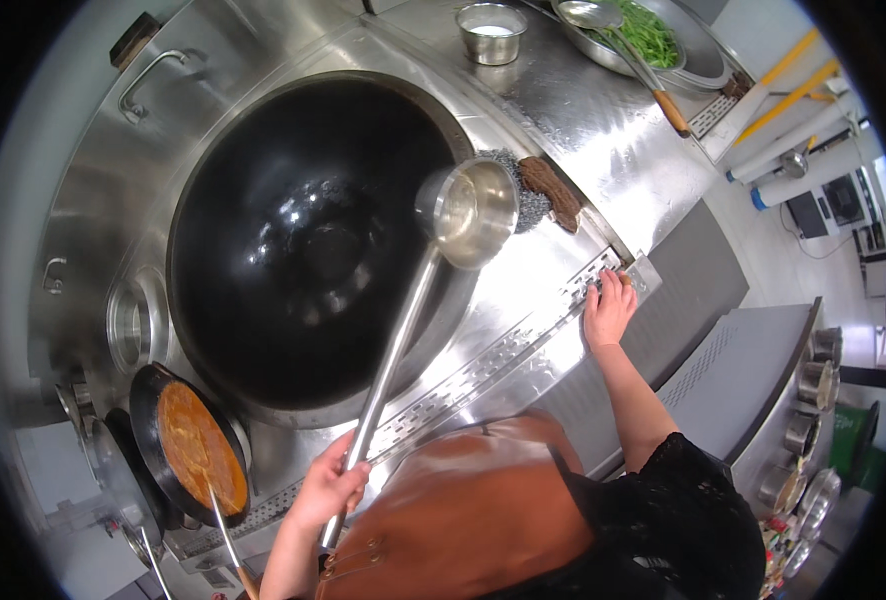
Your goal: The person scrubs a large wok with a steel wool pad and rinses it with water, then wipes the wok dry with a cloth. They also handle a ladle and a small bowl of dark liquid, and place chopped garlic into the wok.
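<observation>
My left hand (332, 480) grips the long metal handle of a deep ladle (476, 214). The ladle's bowl is over the right rim of a large black wok (315, 240); a clear shine shows inside the bowl, but I cannot tell how much liquid it holds. The wok sits in a steel range and shows a glossy dark inside. My right hand (609, 309) rests with spread fingers at the range's front edge, on the perforated drain strip (488, 360). A small brown tip shows by its fingertips, and what it is stays unclear.
A scouring pad of steel wool (537, 210) and a brown cloth-like piece (552, 187) lie right of the wok. Beyond stand a steel cup (492, 37) and a bowl of green vegetables (642, 37) with a wooden-handled ladle (668, 109). A pan of orange sauce (195, 442) is at left.
</observation>
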Tool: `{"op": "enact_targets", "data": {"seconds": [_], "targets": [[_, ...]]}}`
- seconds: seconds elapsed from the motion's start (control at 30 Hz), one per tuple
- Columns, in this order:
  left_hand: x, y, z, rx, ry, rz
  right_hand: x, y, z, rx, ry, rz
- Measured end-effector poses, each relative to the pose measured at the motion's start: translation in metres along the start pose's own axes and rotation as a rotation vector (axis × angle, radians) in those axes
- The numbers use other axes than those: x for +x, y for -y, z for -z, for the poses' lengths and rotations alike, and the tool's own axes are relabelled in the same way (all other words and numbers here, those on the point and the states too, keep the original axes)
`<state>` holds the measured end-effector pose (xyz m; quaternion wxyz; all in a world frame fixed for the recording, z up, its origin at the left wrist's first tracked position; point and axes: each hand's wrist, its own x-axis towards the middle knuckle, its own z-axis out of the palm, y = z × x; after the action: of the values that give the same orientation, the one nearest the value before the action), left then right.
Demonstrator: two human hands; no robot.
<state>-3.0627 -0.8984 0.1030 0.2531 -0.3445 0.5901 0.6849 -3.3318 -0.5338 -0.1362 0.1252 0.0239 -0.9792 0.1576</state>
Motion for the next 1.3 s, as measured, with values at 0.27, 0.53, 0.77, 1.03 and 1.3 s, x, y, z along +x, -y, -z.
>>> {"op": "enact_targets", "data": {"seconds": [0.27,0.53,0.77,1.03,1.3], "targets": [[0.009,0.037,0.000,1.033,-0.149,-0.301,0.109,0.015,-0.011,0.549,0.062,-0.047],[0.025,0.104,0.012,0.631,-0.060,-0.209,0.183,0.068,-0.056,-0.088,0.367,0.079],[0.053,0.098,0.012,1.017,-0.212,-0.081,0.200,0.070,0.000,0.258,0.414,0.119],[0.224,-0.128,-0.075,0.450,-0.042,-0.797,0.197,0.089,0.113,0.921,0.704,0.028],[0.297,-0.190,-0.198,-0.558,0.589,-0.227,0.178,0.116,0.127,1.288,0.479,-0.236]]}}
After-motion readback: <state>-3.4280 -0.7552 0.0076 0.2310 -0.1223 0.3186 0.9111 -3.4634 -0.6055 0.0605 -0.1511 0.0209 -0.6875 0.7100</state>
